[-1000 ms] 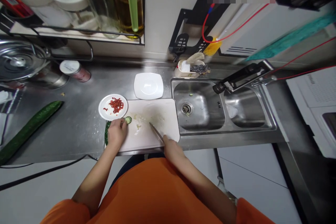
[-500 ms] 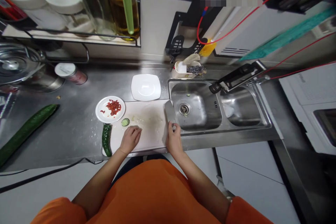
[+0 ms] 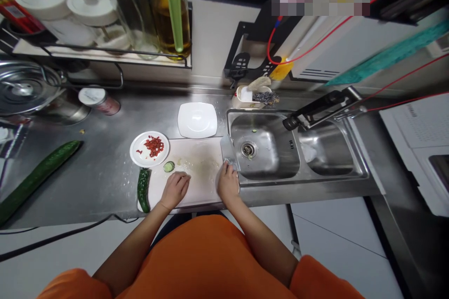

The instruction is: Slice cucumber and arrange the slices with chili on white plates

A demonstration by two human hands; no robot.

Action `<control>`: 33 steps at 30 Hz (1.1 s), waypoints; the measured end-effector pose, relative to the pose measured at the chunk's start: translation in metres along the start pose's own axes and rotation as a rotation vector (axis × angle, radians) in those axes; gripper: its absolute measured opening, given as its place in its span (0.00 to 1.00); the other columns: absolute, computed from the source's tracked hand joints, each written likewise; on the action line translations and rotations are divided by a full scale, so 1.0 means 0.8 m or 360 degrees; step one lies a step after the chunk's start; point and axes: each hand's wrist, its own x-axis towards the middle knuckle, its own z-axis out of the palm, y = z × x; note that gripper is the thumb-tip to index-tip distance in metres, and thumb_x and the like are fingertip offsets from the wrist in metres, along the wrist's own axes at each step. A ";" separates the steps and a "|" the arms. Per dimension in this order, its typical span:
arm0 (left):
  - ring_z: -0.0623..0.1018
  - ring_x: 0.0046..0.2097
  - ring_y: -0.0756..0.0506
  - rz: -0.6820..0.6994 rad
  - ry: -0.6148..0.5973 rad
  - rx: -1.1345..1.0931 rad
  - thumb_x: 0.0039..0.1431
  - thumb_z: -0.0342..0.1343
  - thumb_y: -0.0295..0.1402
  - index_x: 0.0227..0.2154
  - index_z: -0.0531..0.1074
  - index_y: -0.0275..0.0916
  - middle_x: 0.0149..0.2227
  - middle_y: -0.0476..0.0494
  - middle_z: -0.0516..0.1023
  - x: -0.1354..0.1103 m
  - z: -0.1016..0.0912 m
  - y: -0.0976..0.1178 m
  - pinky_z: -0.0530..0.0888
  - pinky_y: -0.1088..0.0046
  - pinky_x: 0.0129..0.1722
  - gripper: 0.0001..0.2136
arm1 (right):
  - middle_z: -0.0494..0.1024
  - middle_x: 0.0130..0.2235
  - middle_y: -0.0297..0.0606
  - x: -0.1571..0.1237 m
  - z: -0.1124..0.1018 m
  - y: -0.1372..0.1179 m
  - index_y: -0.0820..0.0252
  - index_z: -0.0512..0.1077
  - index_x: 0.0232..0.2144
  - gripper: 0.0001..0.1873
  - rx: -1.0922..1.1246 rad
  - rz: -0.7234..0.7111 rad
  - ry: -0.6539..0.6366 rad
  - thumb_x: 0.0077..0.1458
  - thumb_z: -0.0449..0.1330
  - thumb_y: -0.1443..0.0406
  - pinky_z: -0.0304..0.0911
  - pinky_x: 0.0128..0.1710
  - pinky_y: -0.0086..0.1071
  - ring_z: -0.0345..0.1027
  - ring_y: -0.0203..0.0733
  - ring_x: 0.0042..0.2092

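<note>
My right hand (image 3: 228,183) is closed on a cleaver (image 3: 228,149), whose broad grey blade lies over the right end of the white cutting board (image 3: 206,191), beside the sink. Its handle is hidden under my fingers. Over the board's left half is my left hand (image 3: 174,189), fingers curled together; whether anything is in them is hidden. Just above it lies a cut cucumber piece (image 3: 169,166), pale side showing. A dark green cucumber section (image 3: 143,190) rests along the board's left edge. Wet smears mark the board's middle.
A white plate of chopped red pieces (image 3: 154,146) stands at the board's upper left corner, an empty white square plate (image 3: 197,120) behind it. The double sink (image 3: 263,149) is to the right. A long cucumber (image 3: 42,177) lies far left, near a can (image 3: 100,100).
My right hand has shifted its grip on the cleaver, with the fingers now curled over it and the blade turned slightly. My left hand stays almost in place. The whole view has shifted slightly.
</note>
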 end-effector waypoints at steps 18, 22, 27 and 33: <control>0.75 0.41 0.36 -0.1266 -0.0040 0.0152 0.55 0.50 0.35 0.40 0.69 0.30 0.37 0.28 0.76 0.230 -0.046 -0.024 0.69 0.61 0.40 0.14 | 0.71 0.47 0.49 0.153 -0.078 0.001 0.67 0.65 0.51 0.19 0.0530 -0.0048 0.0083 0.59 0.44 0.70 0.56 0.48 0.33 0.63 0.43 0.48; 0.76 0.42 0.36 -0.1352 -0.0080 0.0141 0.53 0.50 0.32 0.36 0.70 0.31 0.38 0.26 0.77 0.249 -0.036 -0.036 0.68 0.63 0.41 0.11 | 0.74 0.43 0.47 0.220 -0.085 -0.016 0.66 0.69 0.46 0.17 0.0636 -0.0024 0.0006 0.56 0.47 0.72 0.58 0.45 0.30 0.67 0.43 0.46; 0.76 0.40 0.38 -0.1368 -0.0052 0.0126 0.53 0.50 0.32 0.33 0.71 0.33 0.37 0.32 0.78 0.249 -0.038 -0.036 0.68 0.65 0.40 0.09 | 0.76 0.38 0.43 0.245 -0.080 -0.025 0.65 0.70 0.43 0.18 0.0738 0.0011 -0.0064 0.50 0.50 0.73 0.60 0.40 0.28 0.69 0.40 0.41; 0.75 0.36 0.42 -0.1329 0.0086 0.0139 0.53 0.49 0.34 0.33 0.70 0.36 0.33 0.39 0.76 0.217 -0.057 -0.003 0.67 0.68 0.36 0.08 | 0.77 0.34 0.37 0.205 -0.090 -0.010 0.64 0.68 0.45 0.19 0.0786 0.0032 -0.0080 0.49 0.51 0.73 0.60 0.37 0.27 0.69 0.38 0.36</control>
